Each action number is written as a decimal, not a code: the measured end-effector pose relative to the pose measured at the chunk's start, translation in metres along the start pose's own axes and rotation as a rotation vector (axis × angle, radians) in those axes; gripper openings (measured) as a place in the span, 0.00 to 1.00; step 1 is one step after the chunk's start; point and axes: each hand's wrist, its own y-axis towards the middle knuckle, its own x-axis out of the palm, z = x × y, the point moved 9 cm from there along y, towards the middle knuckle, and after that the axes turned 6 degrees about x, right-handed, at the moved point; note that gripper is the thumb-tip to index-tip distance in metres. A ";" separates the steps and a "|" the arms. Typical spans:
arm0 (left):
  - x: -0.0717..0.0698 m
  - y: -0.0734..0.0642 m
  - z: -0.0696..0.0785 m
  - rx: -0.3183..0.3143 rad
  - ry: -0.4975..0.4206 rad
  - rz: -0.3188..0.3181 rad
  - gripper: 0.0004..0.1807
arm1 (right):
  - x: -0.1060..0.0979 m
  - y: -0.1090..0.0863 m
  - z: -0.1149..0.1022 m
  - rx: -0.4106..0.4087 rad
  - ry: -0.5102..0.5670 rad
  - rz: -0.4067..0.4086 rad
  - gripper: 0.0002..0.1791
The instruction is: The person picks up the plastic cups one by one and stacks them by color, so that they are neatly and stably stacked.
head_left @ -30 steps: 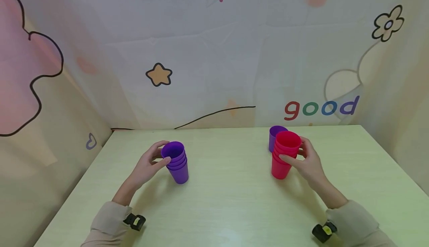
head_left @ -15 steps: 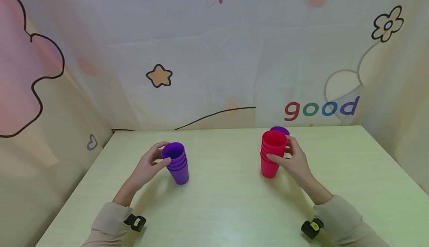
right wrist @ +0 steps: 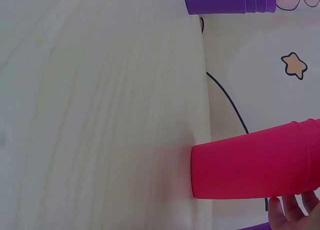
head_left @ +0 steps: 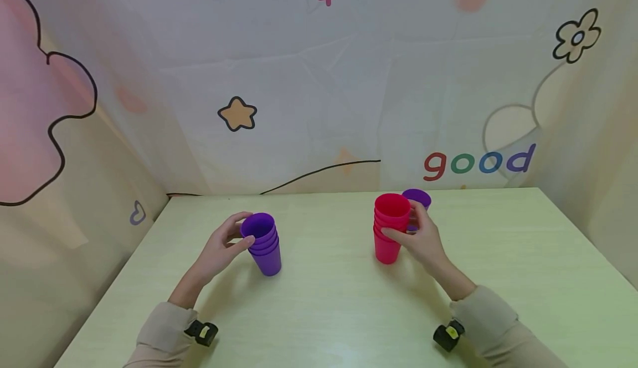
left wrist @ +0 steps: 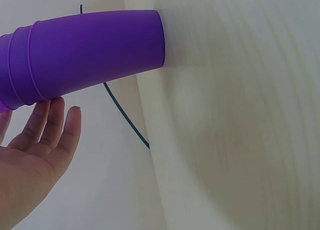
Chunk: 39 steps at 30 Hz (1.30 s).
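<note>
On the left of the table, my left hand (head_left: 221, 249) grips a stack of purple cups (head_left: 268, 258) near the rims, thumb on the near side. The stack stands upright; in the left wrist view the purple cups (left wrist: 100, 49) show their base close to the tabletop. Right of centre, my right hand (head_left: 421, 240) holds a stack of red cups (head_left: 386, 249) by its upper part. Its red side (right wrist: 245, 165) fills the lower right of the right wrist view. Behind that hand stands a separate purple cup (head_left: 417, 196), partly hidden.
The pale table (head_left: 324, 301) reaches back to a printed cloth backdrop (head_left: 309, 107). Cloth also hangs along the left and right sides. A wide stretch of tabletop lies between the two stacks. Each sleeve has a small dark camera at the wrist.
My right hand has moved left with the red stack, which went from in front of the lone purple cup to its left. My left hand and the purple stack have stayed in place.
</note>
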 end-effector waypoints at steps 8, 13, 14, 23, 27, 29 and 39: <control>0.001 0.000 0.001 0.006 -0.002 -0.001 0.27 | 0.011 0.004 -0.002 0.015 0.039 -0.014 0.40; 0.001 0.000 0.001 0.005 -0.002 -0.001 0.27 | 0.019 0.007 -0.004 0.006 0.056 -0.018 0.40; 0.001 0.000 0.001 0.003 -0.002 -0.001 0.27 | 0.020 0.007 -0.005 0.004 0.058 -0.019 0.39; 0.001 0.000 0.002 0.006 -0.009 -0.002 0.27 | 0.030 0.012 -0.007 0.009 0.069 -0.037 0.39; 0.001 -0.001 0.004 0.005 -0.016 -0.002 0.28 | 0.033 0.012 -0.008 0.006 0.070 -0.038 0.39; 0.001 -0.001 0.004 0.002 -0.016 -0.002 0.28 | 0.033 0.012 -0.008 0.007 0.066 -0.036 0.39; 0.002 -0.001 0.004 0.003 -0.017 0.001 0.27 | 0.026 0.006 -0.011 -0.027 0.038 -0.034 0.41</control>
